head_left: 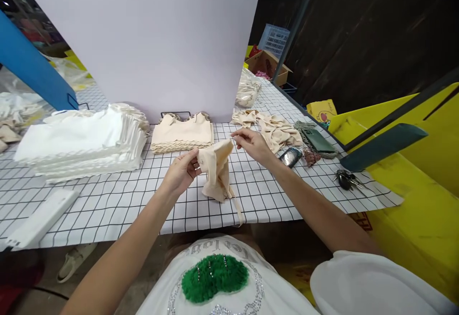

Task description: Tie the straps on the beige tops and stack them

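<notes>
No writing is legible. The left hand [182, 171] and right hand [253, 144] pinch a beige garment [217, 169] between closed fingers, just above the tabletop [118, 200].

Both bare forearms reach up from the bottom of the frame toward its centre. The left hand [182, 170] sits just left of centre, fingers curled shut in a pinch, thumb on top. The right hand [251, 143], slightly higher and right of centre, pinches with fingertips [234, 134] pointing left, wrist straight.
</notes>
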Available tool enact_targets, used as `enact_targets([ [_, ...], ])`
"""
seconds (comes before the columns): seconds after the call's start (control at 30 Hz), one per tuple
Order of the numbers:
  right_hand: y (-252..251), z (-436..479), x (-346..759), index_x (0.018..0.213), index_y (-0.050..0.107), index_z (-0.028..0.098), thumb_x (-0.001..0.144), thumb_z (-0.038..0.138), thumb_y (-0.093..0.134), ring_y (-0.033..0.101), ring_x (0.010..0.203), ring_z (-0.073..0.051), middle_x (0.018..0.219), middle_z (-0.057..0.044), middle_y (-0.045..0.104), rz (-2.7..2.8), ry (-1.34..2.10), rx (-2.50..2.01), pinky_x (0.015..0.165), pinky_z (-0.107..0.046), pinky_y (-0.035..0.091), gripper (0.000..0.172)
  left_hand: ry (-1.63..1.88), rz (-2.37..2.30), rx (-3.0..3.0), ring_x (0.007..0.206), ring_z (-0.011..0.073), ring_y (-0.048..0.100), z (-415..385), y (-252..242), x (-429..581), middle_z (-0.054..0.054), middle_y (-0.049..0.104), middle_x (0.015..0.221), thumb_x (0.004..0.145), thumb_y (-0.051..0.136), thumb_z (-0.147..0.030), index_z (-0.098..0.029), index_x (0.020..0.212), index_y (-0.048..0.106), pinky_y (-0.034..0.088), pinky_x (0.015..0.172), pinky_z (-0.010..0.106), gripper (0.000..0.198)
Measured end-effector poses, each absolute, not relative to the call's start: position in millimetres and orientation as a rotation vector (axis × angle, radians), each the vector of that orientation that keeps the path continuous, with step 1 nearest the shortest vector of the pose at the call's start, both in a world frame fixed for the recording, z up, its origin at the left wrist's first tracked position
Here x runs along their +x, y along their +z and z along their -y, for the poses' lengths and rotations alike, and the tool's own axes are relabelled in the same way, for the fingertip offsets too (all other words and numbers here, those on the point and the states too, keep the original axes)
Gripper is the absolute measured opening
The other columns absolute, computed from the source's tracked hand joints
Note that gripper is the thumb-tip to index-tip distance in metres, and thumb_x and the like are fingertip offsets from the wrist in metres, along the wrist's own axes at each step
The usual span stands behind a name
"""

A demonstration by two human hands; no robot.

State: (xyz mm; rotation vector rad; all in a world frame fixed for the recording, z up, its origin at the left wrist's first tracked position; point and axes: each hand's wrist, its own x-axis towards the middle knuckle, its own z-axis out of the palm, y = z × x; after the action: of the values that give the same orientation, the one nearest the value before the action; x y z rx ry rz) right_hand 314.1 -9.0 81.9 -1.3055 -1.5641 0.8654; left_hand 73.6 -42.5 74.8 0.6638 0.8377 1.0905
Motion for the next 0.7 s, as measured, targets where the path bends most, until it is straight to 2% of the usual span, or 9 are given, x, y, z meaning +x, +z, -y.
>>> enact_targets([
  [0.1,66.3,21.4,306.6,0.091,0.067,0.015,0.093,0.048,0.058,0.068,0.074,-0.018,0.082,-0.007,0.070,1.575,1.147,-1.365,0.073,-0.032,0.053,0.034,1.129,-0.801,0.613,0.063,0.0104,0.062,45.4,77.7,72.1,0.001,0.069,0.071,0.068,0.088,-0.028,-0.013,0.079,0.071,0.055,0.060,0.020,0.026],
  [0.17,53.5,30.3,296.9,0.097,0.069,0.015,0.093,0.053,0.057,0.070,0.086,-0.021,0.099,-0.013,0.073,1.614,1.294,-1.358,0.075,-0.035,0.055,0.040,1.139,-0.776,0.596,0.060,0.0096,0.061,46.7,79.1,73.0,0.000,0.068,0.069,0.066,0.089,-0.025,-0.013,0.078,0.070,0.052,0.055,0.018,0.025],
  [0.23,41.5,36.1,285.5,0.118,0.067,0.020,0.086,0.049,0.068,0.067,0.106,-0.024,0.126,-0.014,0.067,1.649,1.256,-1.241,0.083,-0.037,0.055,0.044,1.137,-0.757,0.590,0.060,0.0090,0.060,46.4,78.8,73.9,-0.001,0.067,0.068,0.066,0.090,-0.023,-0.013,0.077,0.070,0.050,0.053,0.017,0.025],
  [0.3,34.4,37.0,274.7,0.127,0.063,0.026,0.073,0.040,0.080,0.062,0.116,-0.025,0.137,-0.010,0.061,1.653,1.193,-1.065,0.087,-0.037,0.055,0.058,1.106,-0.754,0.604,0.059,0.0086,0.059,43.5,76.6,73.8,-0.001,0.067,0.070,0.065,0.090,-0.024,-0.013,0.079,0.070,0.048,0.054,0.017,0.027],
  [0.33,33.5,35.6,270.0,0.122,0.066,0.025,0.070,0.037,0.080,0.063,0.112,-0.024,0.131,-0.009,0.064,1.643,1.216,-0.997,0.085,-0.036,0.055,0.055,1.078,-0.766,0.623,0.059,0.0087,0.058,41.1,75.0,73.1,-0.001,0.067,0.070,0.065,0.090,-0.026,-0.013,0.080,0.071,0.048,0.054,0.018,0.028],
  [0.4,37.7,30.2,263.2,0.100,0.071,0.020,0.071,0.036,0.074,0.065,0.092,-0.020,0.104,-0.006,0.071,1.589,1.307,-0.939,0.074,-0.031,0.054,0.033,1.027,-0.823,0.696,0.057,0.0098,0.056,35.0,71.7,70.6,0.000,0.066,0.069,0.065,0.090,-0.032,-0.013,0.081,0.071,0.045,0.053,0.020,0.031],
  [0.5,54.6,20.4,259.1,0.077,0.066,0.017,0.071,0.028,0.061,0.058,0.068,-0.015,0.074,-0.001,0.065,1.524,1.260,-1.029,0.061,-0.027,0.047,0.014,1.111,-1.005,0.948,0.067,0.0145,0.060,29.5,67.5,66.9,0.003,0.068,0.076,0.070,0.084,-0.042,-0.014,0.085,0.071,0.047,0.061,0.024,0.035],
  [0.63,80.1,15.7,255.5,0.074,0.063,0.017,0.058,0.015,0.054,0.052,0.063,-0.014,0.062,0.002,0.058,1.712,0.895,-1.343,0.059,-0.026,0.039,0.019,1.247,-1.152,1.533,0.105,0.0225,0.062,39.4,57.0,73.8,0.008,0.069,0.114,0.071,0.084,-0.037,-0.020,0.110,0.069,0.048,0.090,0.032,0.045],
  [0.7,88.9,16.5,252.9,0.075,0.064,0.017,0.056,0.013,0.053,0.052,0.066,-0.014,0.064,0.003,0.058,1.823,0.791,-1.433,0.059,-0.025,0.036,0.022,1.096,-1.140,1.659,0.103,0.0248,0.064,46.2,46.9,81.5,0.008,0.072,0.108,0.072,0.083,-0.035,-0.020,0.106,0.071,0.049,0.090,0.035,0.038],
])
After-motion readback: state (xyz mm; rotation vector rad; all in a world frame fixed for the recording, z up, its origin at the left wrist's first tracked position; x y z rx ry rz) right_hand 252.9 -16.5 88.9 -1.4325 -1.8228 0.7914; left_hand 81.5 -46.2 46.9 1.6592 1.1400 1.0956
